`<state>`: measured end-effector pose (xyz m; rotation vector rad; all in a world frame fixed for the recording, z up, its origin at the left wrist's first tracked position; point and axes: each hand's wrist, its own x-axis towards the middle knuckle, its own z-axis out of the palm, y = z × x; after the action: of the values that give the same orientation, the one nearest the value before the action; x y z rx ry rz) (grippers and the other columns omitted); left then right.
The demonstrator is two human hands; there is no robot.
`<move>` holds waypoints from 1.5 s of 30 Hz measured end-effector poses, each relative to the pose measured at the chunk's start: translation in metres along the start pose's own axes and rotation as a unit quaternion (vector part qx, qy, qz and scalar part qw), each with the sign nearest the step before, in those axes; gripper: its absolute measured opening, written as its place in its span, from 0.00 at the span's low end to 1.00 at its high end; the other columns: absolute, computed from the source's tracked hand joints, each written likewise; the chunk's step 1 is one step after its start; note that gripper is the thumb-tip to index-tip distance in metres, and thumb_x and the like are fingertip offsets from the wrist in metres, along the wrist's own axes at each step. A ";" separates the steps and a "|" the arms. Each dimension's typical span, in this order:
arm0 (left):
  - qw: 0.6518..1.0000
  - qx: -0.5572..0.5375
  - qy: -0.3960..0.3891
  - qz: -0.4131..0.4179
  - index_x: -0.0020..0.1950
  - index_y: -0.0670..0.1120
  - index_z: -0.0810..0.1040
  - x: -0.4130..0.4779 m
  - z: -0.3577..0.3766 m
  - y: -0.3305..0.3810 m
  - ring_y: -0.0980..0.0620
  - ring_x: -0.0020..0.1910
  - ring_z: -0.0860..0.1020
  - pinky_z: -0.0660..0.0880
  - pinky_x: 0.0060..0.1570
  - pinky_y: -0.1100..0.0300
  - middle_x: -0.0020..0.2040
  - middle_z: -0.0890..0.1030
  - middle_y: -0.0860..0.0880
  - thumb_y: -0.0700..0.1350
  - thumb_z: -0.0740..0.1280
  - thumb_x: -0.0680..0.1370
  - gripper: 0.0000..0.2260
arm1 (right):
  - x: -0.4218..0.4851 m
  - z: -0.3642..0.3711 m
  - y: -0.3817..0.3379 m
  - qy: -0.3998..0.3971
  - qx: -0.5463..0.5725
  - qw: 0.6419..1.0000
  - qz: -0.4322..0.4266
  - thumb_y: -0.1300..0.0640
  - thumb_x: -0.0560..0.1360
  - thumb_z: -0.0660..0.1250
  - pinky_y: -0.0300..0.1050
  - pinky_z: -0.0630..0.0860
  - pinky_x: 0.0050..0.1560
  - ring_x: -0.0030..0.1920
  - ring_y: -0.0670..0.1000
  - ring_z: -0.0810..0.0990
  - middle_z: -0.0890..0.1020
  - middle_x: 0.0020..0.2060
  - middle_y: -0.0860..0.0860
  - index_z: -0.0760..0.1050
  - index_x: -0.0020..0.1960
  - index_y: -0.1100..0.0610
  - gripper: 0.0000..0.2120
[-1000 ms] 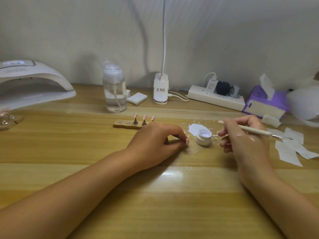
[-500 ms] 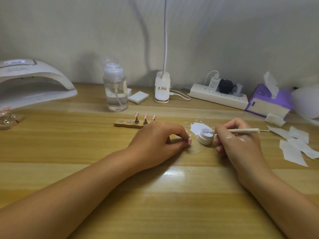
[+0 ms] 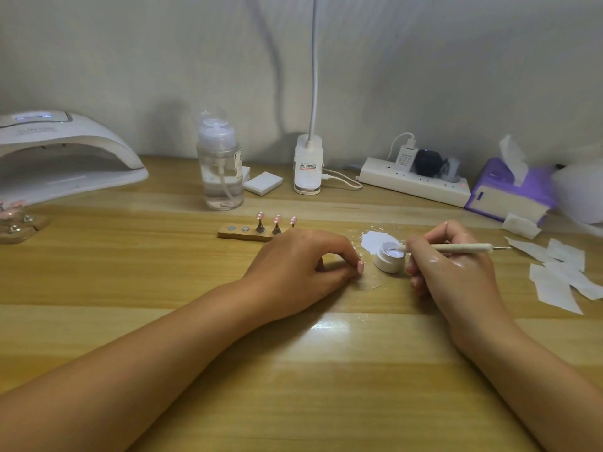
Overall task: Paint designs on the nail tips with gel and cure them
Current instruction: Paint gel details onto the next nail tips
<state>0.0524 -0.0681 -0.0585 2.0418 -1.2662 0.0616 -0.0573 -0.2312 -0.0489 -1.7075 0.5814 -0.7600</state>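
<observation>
My right hand point(image 3: 456, 272) grips a white dotting pen point(image 3: 456, 247) and its left tip dips into a small open white gel jar point(image 3: 388, 261). My left hand point(image 3: 303, 265) rests on the table just left of the jar, fingers curled and thumb against forefinger; whether it pinches anything is hidden. Behind it a wooden holder point(image 3: 243, 231) carries three pink nail tips point(image 3: 277, 220) on little stands, plus two bare magnets. A white curing lamp point(image 3: 65, 154) stands at the far left.
A white gel smear point(image 3: 375, 238) lies behind the jar. A pump bottle point(image 3: 220, 171), desk lamp base point(image 3: 308, 168), power strip point(image 3: 414, 181) and purple tissue box point(image 3: 509, 190) line the back. Paper wipes point(image 3: 561, 275) lie at the right, and another tip holder point(image 3: 16, 223) at the left edge.
My right hand moved left and swung the pen level, bringing its tip from above the table into the gel jar. My left hand stayed still.
</observation>
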 end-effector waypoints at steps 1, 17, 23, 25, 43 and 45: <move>1.000 -0.005 -0.001 0.001 0.46 0.58 0.83 0.000 0.000 0.000 0.62 0.32 0.75 0.74 0.39 0.58 0.50 0.83 0.61 0.51 0.71 0.76 0.02 | -0.001 0.000 -0.001 0.004 0.006 1.000 -0.004 0.59 0.74 0.68 0.41 0.69 0.25 0.22 0.45 0.73 0.77 0.24 0.49 0.70 0.37 0.53 0.10; 0.999 -0.035 0.015 -0.008 0.43 0.61 0.81 0.001 -0.002 0.003 0.63 0.32 0.74 0.69 0.55 0.56 0.44 0.81 0.58 0.49 0.74 0.74 0.06 | -0.027 0.023 -0.014 -0.035 0.144 0.989 0.027 0.64 0.73 0.68 0.34 0.67 0.21 0.21 0.45 0.70 0.75 0.21 0.51 0.66 0.36 0.55 0.12; 1.000 -0.022 0.011 -0.004 0.45 0.59 0.82 0.002 -0.001 0.001 0.62 0.32 0.75 0.74 0.51 0.53 0.45 0.81 0.59 0.48 0.73 0.75 0.05 | -0.025 0.023 -0.011 -0.044 0.083 0.996 -0.002 0.63 0.71 0.68 0.34 0.64 0.21 0.20 0.47 0.68 0.76 0.20 0.54 0.65 0.29 0.52 0.17; 1.000 -0.016 0.010 -0.002 0.45 0.59 0.81 0.002 -0.001 0.002 0.62 0.32 0.75 0.72 0.53 0.54 0.44 0.81 0.60 0.47 0.73 0.74 0.05 | -0.025 0.023 -0.010 -0.054 0.062 0.997 0.008 0.58 0.68 0.68 0.37 0.66 0.22 0.21 0.47 0.69 0.77 0.21 0.53 0.66 0.29 0.52 0.14; 1.000 -0.015 0.013 0.009 0.41 0.61 0.76 0.003 -0.001 0.002 0.62 0.33 0.76 0.72 0.41 0.60 0.43 0.80 0.61 0.46 0.73 0.74 0.10 | -0.024 0.025 -0.011 -0.070 0.008 0.998 0.006 0.52 0.61 0.66 0.42 0.67 0.23 0.21 0.47 0.72 0.80 0.23 0.54 0.67 0.29 0.51 0.08; 1.000 -0.015 0.014 0.009 0.40 0.61 0.76 0.003 -0.001 0.002 0.63 0.34 0.76 0.72 0.42 0.60 0.42 0.80 0.62 0.46 0.73 0.74 0.11 | -0.024 0.025 -0.011 -0.073 0.009 0.997 0.005 0.53 0.61 0.66 0.42 0.68 0.23 0.21 0.47 0.72 0.80 0.23 0.54 0.67 0.29 0.51 0.08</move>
<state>0.0525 -0.0699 -0.0552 1.9976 -1.2618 0.0780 -0.0550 -0.1943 -0.0470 -1.7249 0.4817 -0.6258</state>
